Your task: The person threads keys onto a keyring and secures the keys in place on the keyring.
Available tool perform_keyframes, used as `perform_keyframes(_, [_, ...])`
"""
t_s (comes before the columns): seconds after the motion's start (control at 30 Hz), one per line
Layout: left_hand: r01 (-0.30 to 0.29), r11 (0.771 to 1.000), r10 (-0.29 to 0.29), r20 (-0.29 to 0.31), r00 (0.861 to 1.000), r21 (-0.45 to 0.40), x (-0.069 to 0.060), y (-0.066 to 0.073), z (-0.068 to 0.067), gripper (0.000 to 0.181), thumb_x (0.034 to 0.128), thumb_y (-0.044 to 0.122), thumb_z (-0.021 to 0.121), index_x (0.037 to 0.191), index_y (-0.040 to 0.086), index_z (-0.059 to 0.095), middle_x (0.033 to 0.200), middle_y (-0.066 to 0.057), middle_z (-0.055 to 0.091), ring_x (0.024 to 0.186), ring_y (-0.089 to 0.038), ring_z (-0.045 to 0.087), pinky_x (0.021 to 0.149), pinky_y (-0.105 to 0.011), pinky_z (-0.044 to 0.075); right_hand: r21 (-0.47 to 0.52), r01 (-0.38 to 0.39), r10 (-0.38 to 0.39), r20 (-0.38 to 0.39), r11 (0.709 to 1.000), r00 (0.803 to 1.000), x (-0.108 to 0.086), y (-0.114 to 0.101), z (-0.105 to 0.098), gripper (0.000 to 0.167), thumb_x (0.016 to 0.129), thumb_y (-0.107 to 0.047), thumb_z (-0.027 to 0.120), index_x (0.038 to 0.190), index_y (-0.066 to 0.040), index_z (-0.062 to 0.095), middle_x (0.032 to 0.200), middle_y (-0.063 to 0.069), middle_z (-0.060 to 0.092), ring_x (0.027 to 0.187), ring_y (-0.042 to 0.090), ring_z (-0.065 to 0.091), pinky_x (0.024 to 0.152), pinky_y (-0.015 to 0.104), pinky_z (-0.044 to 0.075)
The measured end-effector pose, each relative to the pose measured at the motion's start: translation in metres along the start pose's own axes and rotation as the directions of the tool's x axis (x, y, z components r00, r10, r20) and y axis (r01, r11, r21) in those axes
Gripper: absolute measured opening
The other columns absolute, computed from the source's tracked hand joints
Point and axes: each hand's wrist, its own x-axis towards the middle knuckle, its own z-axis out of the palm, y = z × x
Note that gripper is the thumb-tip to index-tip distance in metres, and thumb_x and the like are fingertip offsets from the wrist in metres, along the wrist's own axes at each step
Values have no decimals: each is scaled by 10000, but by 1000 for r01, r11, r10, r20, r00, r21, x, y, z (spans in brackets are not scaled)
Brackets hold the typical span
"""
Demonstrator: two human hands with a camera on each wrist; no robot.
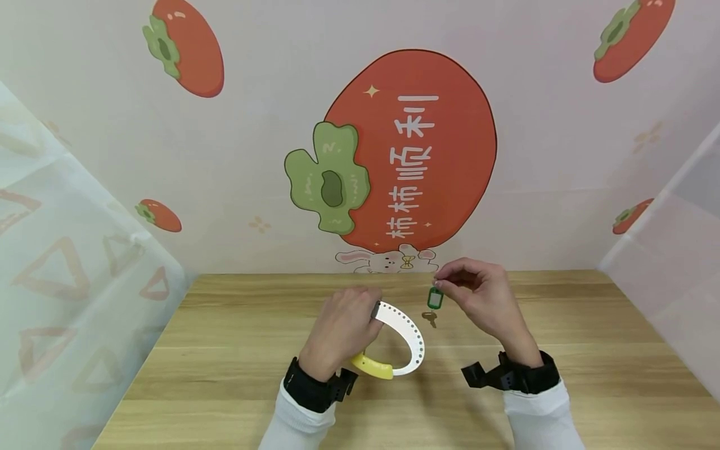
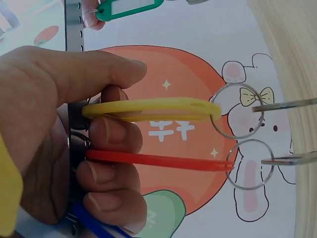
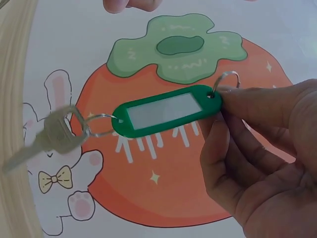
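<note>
My left hand (image 1: 342, 331) grips a ring-shaped key holder, whose white perforated band (image 1: 415, 334) curves round to a yellow handle (image 1: 375, 367). In the left wrist view a yellow key tag (image 2: 158, 105), a red key tag (image 2: 158, 161) and part of a blue key tag (image 2: 91, 219) hang by its curled fingers. Keys dangle from the yellow and red tags by metal rings. To the right, my right hand (image 1: 486, 303) pinches the small metal ring at the top of a green key tag (image 3: 163, 111). A key (image 3: 60, 133) hangs from the tag's other end, above the table.
Both hands are over a wood-grain table (image 1: 225, 356). A backdrop (image 1: 253, 125) with printed persimmons and a rabbit stands behind it. Pale sheets (image 1: 73, 250) flank the table on both sides. Each wrist wears a black strap (image 1: 531, 375).
</note>
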Motion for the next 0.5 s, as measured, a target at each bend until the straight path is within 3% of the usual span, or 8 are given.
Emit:
perform_keyframes(0.3, [1, 1000, -1, 14, 1000, -22, 1, 0, -1, 272, 825, 23, 743, 708, 160, 540, 615, 56, 446, 554, -112, 409, 472, -232, 305, -29, 32, -30, 58, 999, 998, -1, 0, 3, 185, 840, 95, 756, 888, -76, 706, 879, 115, 713, 739, 158, 676, 688, 239, 556])
perform_keyframes(0.5, [8, 1000, -7, 18, 1000, -27, 0, 1, -2, 284, 824, 22, 737, 698, 167, 529, 605, 67, 429, 551, -104, 399, 468, -226, 293, -50, 93, -88, 91, 994, 992, -2, 1, 6, 215, 843, 101, 752, 892, -99, 690, 859, 33, 699, 722, 152, 668, 670, 278, 567])
